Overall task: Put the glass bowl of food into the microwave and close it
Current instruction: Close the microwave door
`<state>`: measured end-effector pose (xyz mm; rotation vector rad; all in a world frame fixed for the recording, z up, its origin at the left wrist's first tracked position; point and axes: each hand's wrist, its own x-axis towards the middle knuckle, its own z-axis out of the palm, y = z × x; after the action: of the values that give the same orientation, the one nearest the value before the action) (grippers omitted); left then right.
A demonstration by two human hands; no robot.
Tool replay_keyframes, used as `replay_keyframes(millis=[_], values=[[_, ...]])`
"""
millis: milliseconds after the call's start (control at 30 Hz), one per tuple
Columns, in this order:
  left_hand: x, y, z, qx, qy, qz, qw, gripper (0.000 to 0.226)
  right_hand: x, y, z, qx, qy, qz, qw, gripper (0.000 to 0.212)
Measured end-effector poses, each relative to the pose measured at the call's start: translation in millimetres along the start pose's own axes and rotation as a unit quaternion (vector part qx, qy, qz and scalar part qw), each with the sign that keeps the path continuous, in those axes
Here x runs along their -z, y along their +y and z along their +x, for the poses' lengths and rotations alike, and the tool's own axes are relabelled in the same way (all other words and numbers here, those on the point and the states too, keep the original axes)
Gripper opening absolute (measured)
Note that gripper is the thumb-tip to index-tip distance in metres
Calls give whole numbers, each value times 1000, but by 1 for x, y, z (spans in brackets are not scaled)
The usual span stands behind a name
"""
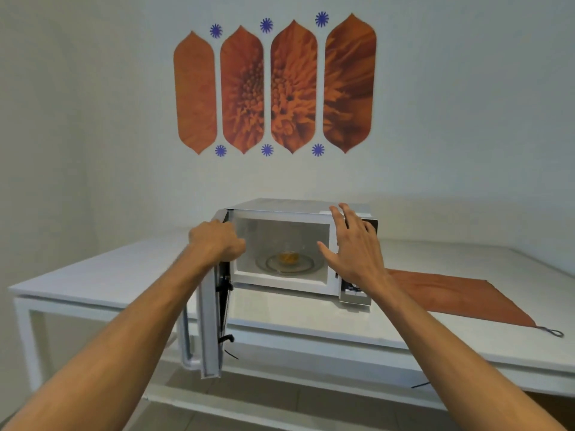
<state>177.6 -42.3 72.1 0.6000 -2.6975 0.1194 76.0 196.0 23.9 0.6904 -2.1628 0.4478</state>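
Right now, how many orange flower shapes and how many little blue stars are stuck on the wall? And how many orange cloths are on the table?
Orange flower shapes: 4, the leftmost here
Little blue stars: 6, three above and three below
Orange cloths: 1, on the white table
Total: 11

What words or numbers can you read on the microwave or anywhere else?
No text can be read anywhere in this picture.
Microwave control panel: small marks show below the right hand, too small and blurred to read.
Wall picture: orange flower panels and blue stars only, no words.
Orange cloth and table: no writing visible.
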Motion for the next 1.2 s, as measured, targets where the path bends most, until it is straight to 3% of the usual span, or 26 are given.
replay_keyframes(millis=[67, 233, 333, 467, 567, 667, 900, 1200], values=[[9, 5, 10, -29, -30, -34, 999, 47, 1, -1, 0, 5, 0, 27, 1000, 75], [2, 28, 28, -141, -54, -135, 979, 45, -3, -11, -3, 23, -12, 127, 992, 74], [-14, 50, 33, -188, -39, -149, 970, 43, -10, -14, -3, 64, -66, 158, 983, 78], [-33, 80, 50, -207, 4, -102, 973, 42, -29, -4, 3, 87, -136, 76, 984, 87], [-47, 95, 67, -230, 29, -81, 969, 41, -40, 8, 9, 86, -101, 11, 991, 82], [-62, 107, 81, -238, 30, -52, 969, 57, -47, 19, 14, 73, -76, -2, 994, 77], [-80, 141, 112, -235, 38, -13, 971, 74, -72, 54, 28, 71, -112, -112, 985, 69], [-96, 160, 132, -220, 37, -22, 975, 79, -91, 74, 39, 64, -98, -158, 981, 61]])
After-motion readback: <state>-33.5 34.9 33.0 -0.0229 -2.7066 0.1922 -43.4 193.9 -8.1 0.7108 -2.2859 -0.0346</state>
